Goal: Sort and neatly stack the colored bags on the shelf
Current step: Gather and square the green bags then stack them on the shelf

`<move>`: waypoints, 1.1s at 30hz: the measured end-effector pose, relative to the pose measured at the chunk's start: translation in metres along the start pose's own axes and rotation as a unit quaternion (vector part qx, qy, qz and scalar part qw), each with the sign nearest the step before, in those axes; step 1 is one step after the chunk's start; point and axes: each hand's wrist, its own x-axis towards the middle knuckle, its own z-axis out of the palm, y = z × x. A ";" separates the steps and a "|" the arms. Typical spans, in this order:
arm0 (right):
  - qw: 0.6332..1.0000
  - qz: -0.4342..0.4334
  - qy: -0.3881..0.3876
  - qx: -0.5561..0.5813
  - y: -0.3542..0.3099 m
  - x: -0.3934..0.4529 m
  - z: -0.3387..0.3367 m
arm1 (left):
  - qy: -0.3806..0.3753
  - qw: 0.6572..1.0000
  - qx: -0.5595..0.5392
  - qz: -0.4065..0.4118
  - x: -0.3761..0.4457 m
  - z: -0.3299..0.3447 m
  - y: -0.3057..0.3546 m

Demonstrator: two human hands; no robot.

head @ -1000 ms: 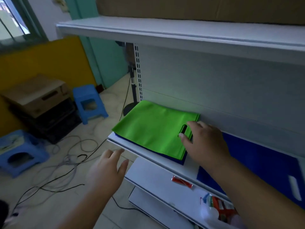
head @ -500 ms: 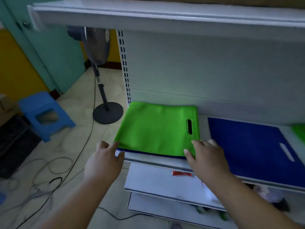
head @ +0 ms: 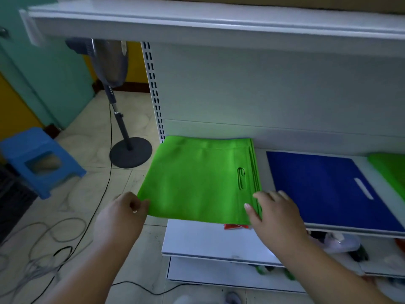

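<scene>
A stack of flat green bags (head: pixel 197 181) with a cut-out handle lies at the left end of the white shelf (head: pixel 263 163), its front edge hanging past the shelf's lip. My left hand (head: pixel 122 213) pinches the stack's front left corner. My right hand (head: pixel 274 213) grips the front right corner, thumb on top. A blue bag (head: pixel 324 185) lies flat to the right, apart from the green stack. Another green bag (head: pixel 392 170) shows at the right edge of the view.
A shelf board (head: pixel 219 23) runs overhead. Lower shelves (head: pixel 214 240) hold a red item (head: pixel 235 226) and assorted small goods. On the tiled floor to the left stand a pedestal fan (head: pixel 122 132) and a blue stool (head: pixel 39 159), with loose cables (head: pixel 54 242).
Both hands have closed onto the green stack's front corners, and its front edge has come forward over the shelf lip, hiding the blue layer under it.
</scene>
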 end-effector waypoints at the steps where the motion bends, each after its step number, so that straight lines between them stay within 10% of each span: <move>1: 0.999 0.034 -0.013 0.008 -0.001 -0.002 -0.002 | -0.030 0.999 -0.028 -0.019 -0.002 0.001 -0.002; 7: 0.959 0.174 -0.116 0.192 -0.012 0.007 -0.014 | -0.142 0.984 -0.104 -0.036 0.000 0.008 -0.008; 17: 0.992 0.018 -0.096 0.081 0.019 -0.011 -0.038 | -0.081 0.983 -0.162 -0.013 -0.034 0.019 0.015; 25: 0.993 0.047 0.101 0.030 0.152 -0.058 -0.092 | -0.044 0.968 -0.246 0.028 -0.096 0.070 0.139; 33: 0.984 0.127 0.124 -0.002 0.350 -0.128 -0.172 | -0.088 0.949 -0.281 0.116 -0.187 0.145 0.330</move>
